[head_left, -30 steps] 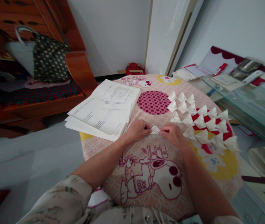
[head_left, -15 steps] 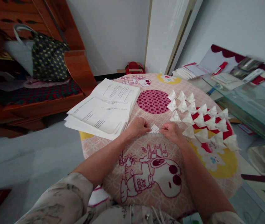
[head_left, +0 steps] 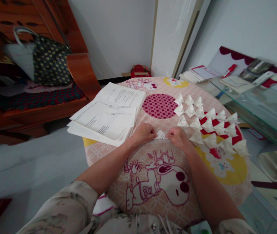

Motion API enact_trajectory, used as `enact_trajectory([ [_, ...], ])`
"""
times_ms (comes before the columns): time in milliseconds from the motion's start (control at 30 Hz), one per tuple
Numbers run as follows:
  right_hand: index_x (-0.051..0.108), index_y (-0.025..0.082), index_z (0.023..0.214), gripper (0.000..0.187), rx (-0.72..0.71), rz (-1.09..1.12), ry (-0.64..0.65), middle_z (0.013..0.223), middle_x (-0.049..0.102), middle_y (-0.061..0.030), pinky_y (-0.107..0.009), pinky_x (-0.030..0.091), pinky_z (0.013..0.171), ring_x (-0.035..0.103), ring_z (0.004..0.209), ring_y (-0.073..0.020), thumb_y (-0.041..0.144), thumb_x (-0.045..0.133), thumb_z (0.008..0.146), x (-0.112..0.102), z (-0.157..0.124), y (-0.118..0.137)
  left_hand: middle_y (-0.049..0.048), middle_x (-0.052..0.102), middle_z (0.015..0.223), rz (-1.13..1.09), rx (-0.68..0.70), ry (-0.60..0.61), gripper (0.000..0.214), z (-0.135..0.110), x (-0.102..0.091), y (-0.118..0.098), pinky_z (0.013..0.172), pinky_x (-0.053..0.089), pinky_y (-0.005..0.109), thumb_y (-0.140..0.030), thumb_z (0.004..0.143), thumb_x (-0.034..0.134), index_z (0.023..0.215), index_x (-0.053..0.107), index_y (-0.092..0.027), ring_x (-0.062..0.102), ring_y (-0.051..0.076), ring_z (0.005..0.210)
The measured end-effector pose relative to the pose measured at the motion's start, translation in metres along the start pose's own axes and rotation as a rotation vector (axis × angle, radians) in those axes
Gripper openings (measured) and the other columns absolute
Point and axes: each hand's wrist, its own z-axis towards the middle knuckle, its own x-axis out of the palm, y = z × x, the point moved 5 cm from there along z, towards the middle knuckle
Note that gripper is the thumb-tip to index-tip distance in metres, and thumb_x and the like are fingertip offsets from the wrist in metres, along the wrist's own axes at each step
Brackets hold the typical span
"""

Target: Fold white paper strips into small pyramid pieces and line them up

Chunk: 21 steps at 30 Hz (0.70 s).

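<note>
A small folded piece of printed paper [head_left: 161, 134] lies low over the tablecloth between my hands. My left hand [head_left: 145, 131] is closed, pinching its left edge with thumb and forefinger. From the other side my right hand [head_left: 177, 136] pinches the right edge, its fingers curled. Several folded white paper shapes [head_left: 207, 125] stand in rows on the table to the right of my right hand. Left of my left hand rests a stack of printed sheets [head_left: 114, 110], fanned a little at the near side.
The round table has a pink patterned tablecloth [head_left: 150, 191]. A glass shelf [head_left: 248, 110] with a metal bowl and papers borders it on the right. A wooden bench [head_left: 82, 71] with a dark patterned bag [head_left: 51, 60] stands on the left.
Both hands keep their pinch on the folded paper. The middle of the paper looks slightly lower and flatter than before; the hands have barely moved.
</note>
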Motion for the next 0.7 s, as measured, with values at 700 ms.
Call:
enact_trajectory([
  [700, 0.067, 0.017, 0.063, 0.019, 0.045, -0.064, 0.026, 0.063, 0.066, -0.0052, -0.026, 0.035, 0.056, 0.055, 0.061, -0.0155, 0.026, 0.067, 0.079, 0.002, 0.005, -0.001, 0.0094, 0.071, 0.101, 0.0, 0.62, 0.004, 0.027, -0.021, 0.011, -0.03, 0.085, 0.05, 0.027, -0.003, 0.086, 0.049, 0.095, 0.072, -0.014, 0.065, 0.017, 0.094],
])
